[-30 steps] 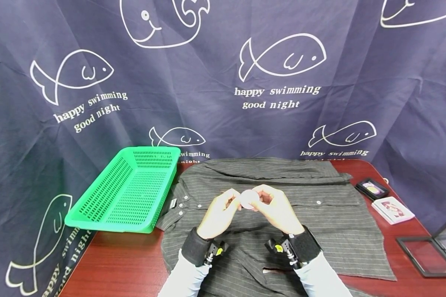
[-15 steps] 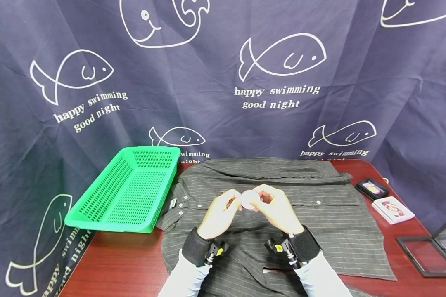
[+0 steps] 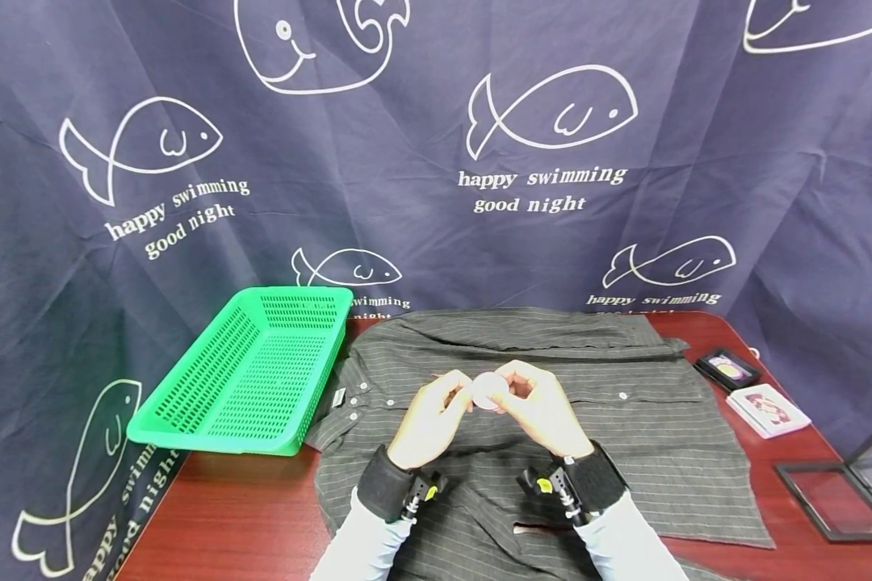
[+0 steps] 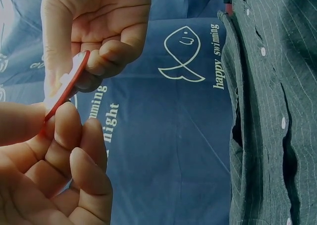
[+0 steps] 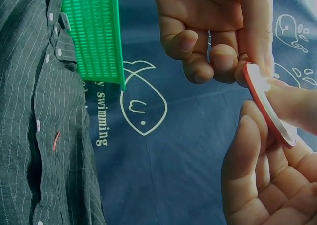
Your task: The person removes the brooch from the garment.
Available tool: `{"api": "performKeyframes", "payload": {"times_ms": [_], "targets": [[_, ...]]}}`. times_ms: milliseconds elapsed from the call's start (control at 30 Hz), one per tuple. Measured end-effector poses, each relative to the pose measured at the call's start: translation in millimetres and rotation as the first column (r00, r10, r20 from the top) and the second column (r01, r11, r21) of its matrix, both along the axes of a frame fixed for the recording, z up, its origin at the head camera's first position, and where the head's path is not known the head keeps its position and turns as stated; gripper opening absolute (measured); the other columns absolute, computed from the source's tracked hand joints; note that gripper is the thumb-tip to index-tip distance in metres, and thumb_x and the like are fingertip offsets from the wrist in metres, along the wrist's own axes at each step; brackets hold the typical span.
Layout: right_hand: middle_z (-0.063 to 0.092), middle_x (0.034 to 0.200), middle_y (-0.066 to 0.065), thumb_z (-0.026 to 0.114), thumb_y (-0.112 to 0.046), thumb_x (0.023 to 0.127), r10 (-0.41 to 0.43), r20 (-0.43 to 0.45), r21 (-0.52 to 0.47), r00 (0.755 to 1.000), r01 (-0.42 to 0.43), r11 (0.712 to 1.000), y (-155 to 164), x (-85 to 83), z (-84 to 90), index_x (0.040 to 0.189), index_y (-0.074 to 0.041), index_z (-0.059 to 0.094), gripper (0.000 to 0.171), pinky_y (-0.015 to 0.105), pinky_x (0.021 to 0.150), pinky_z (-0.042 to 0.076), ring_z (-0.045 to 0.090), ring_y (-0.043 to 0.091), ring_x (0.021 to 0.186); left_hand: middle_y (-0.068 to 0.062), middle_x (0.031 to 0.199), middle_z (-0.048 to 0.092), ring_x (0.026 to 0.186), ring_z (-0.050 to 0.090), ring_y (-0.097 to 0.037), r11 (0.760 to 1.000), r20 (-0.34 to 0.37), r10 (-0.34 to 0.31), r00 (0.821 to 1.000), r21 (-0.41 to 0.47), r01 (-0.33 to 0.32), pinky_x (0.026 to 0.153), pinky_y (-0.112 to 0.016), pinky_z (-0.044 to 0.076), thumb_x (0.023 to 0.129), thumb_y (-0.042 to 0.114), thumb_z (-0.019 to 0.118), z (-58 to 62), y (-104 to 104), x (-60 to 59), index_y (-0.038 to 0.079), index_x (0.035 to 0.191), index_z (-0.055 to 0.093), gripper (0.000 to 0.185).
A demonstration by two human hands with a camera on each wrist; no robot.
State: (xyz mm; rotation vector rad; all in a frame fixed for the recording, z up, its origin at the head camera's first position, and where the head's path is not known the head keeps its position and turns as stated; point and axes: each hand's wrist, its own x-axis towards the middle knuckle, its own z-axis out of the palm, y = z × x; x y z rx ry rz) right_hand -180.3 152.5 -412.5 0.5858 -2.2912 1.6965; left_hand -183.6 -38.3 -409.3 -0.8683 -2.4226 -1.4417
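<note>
Between my two hands, over the shirt, is a thin round white disc (image 3: 490, 390) with a red edge. My left hand (image 3: 430, 415) pinches its left side between thumb and fingers, and my right hand (image 3: 547, 410) pinches the right side. Seen edge-on in the left wrist view, the disc (image 4: 69, 86) is tilted, with a small raised bit on its white face. The right wrist view shows the same disc (image 5: 267, 103) with a thumb laid on the white side. Under both hands a dark grey pinstriped shirt (image 3: 625, 468) is spread out.
At the left stands a green plastic basket (image 3: 262, 387). On the red-brown table's (image 3: 247, 516) right side lie a small black case (image 3: 728, 369), a stack of printed cards (image 3: 769, 410) and an opened black-framed clear case (image 3: 814, 468). A short red strip (image 5: 56, 140) lies on the shirt.
</note>
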Motion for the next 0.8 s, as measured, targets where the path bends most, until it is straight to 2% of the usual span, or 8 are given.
{"api": "performKeyframes", "payload": {"times_ms": [200, 600, 800], "targets": [[0.066, 0.075, -0.001, 0.074, -0.008, 0.085, 0.004, 0.001, -0.007, 1.000, -0.004, 1.000, -0.1, 0.1, -0.2, 0.089, -0.006, 0.068, 0.007, 0.022, 0.057, 0.050, 0.058, 0.003, 0.060, -0.005, 0.073, 0.061, 0.062, 0.046, -0.003, 1.000, -0.009, -0.002, 1.000, 0.004, 0.002, 0.060, -0.020, 0.039, 0.100, 0.016, 0.054, -0.7, -0.2, -0.5, 0.010, 0.084, 0.060, 0.018], [0.067, 0.074, 0.003, 0.074, -0.008, 0.085, 0.020, 0.012, -0.018, 1.000, -0.019, 1.000, 1.3, -0.3, 0.4, 0.092, -0.005, 0.069, 0.009, 0.021, 0.058, 0.051, 0.059, 0.003, 0.062, -0.007, 0.074, 0.063, 0.063, 0.047, -0.003, 1.000, 0.002, -0.022, 1.000, 0.008, 0.022, 0.060, -0.019, 0.039, 0.100, 0.017, 0.054, -2.3, -1.4, -2.9, 0.008, 0.086, 0.061, 0.019], [0.066, 0.074, 0.002, 0.074, -0.008, 0.086, 0.027, 0.027, -0.017, 0.999, -0.026, 1.000, 1.7, -0.9, -0.9, 0.094, -0.003, 0.068, 0.011, 0.021, 0.058, 0.052, 0.059, 0.003, 0.061, -0.010, 0.074, 0.064, 0.063, 0.048, -0.003, 0.998, 0.019, -0.028, 0.999, 0.048, 0.027, 0.059, -0.019, 0.039, 0.100, 0.016, 0.055, -2.2, -1.5, -2.3, 0.007, 0.087, 0.063, 0.017]]}}
